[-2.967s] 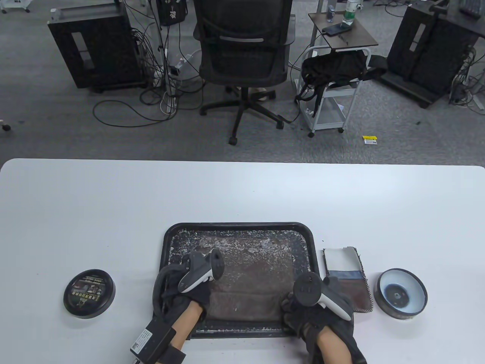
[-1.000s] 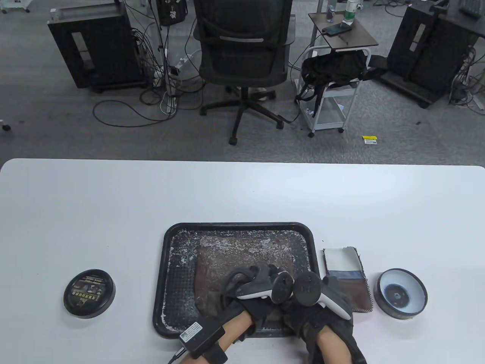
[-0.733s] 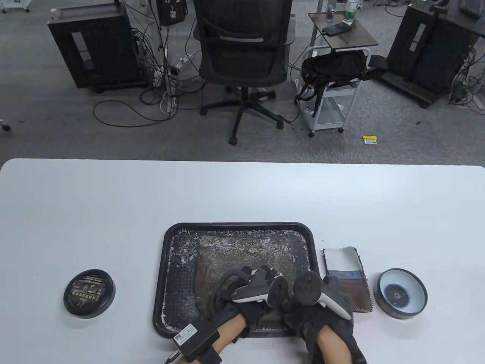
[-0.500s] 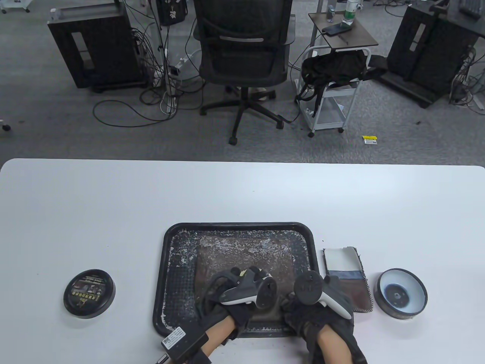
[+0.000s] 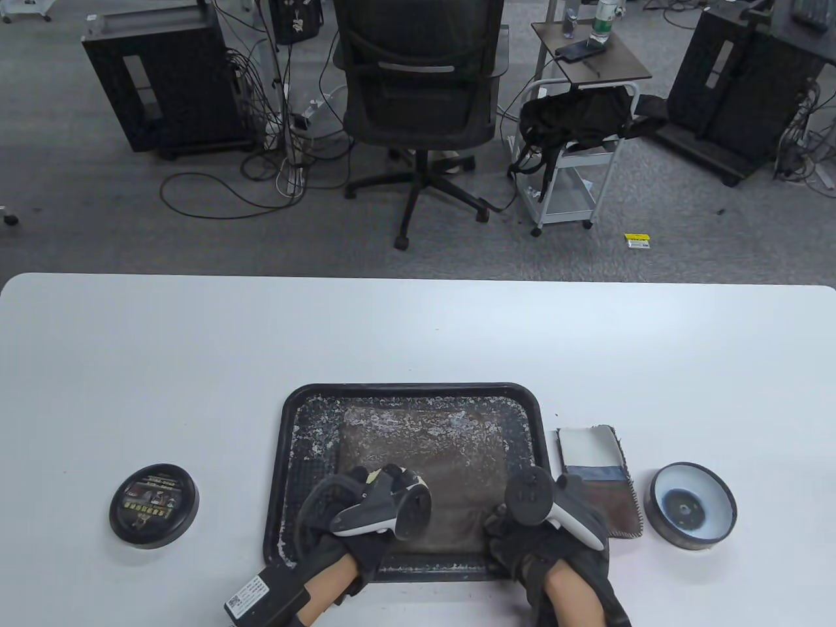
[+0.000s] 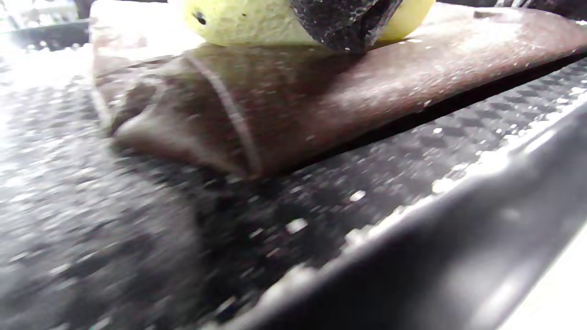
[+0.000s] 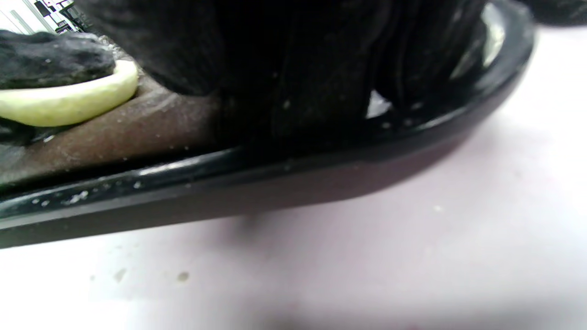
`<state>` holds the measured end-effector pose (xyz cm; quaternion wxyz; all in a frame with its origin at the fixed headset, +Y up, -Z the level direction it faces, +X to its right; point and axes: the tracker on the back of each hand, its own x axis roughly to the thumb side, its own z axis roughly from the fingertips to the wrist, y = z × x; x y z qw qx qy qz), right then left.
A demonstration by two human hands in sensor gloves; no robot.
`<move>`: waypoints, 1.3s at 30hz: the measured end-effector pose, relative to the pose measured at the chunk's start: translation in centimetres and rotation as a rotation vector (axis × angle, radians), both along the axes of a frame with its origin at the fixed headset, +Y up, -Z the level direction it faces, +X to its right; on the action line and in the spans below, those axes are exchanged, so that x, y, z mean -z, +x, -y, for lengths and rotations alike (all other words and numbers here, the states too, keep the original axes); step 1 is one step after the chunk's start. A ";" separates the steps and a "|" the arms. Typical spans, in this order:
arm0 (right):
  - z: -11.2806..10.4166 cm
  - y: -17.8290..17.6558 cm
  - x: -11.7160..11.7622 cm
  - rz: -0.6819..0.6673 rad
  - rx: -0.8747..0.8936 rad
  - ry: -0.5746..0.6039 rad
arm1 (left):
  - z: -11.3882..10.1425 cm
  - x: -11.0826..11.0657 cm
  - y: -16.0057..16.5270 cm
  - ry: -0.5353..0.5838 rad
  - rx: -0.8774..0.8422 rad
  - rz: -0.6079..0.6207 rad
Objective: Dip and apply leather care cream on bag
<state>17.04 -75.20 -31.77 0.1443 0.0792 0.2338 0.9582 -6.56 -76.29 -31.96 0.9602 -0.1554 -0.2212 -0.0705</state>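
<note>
A brown leather bag [image 5: 424, 444] flecked with white cream lies flat in a black tray [image 5: 287, 418]. My left hand [image 5: 366, 482] presses a yellow sponge [image 5: 374, 475] onto the bag's front left part. The left wrist view shows the sponge [image 6: 238, 23] under a gloved finger [image 6: 344, 18] on the bag [image 6: 321, 101]. My right hand [image 5: 506, 519] rests at the tray's front right corner. Its fingers [image 7: 298, 68] reach over the rim [image 7: 321, 151] and press on the bag's corner [image 7: 137, 128]. The open cream tin [image 5: 690, 506] stands at the right.
The tin's black lid [image 5: 153, 505] lies on the table left of the tray. A leather swatch [image 5: 597, 483] with a white end lies between the tray and the tin. An office chair [image 5: 418, 98] and a cart [image 5: 568, 157] stand beyond the table's far edge.
My left hand has slid the sponge leftward across the front of the bag, away from my right hand. My right hand has stayed at the tray's corner.
</note>
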 end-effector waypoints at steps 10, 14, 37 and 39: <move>0.0 -0.1 0.0 -0.003 -0.005 -0.001 | 0.0 -1.1 -4.9 0.000 -0.006 -0.047; 0.1 -0.2 0.0 -0.004 0.008 -0.001 | 0.2 -1.3 -6.1 -0.016 -0.030 -0.073; 0.1 0.3 0.6 0.008 0.071 0.004 | 0.1 -0.8 -6.6 -0.081 -0.134 -0.043; 0.2 0.4 0.6 0.010 0.080 0.001 | 0.1 -0.9 -5.8 -0.092 -0.173 0.003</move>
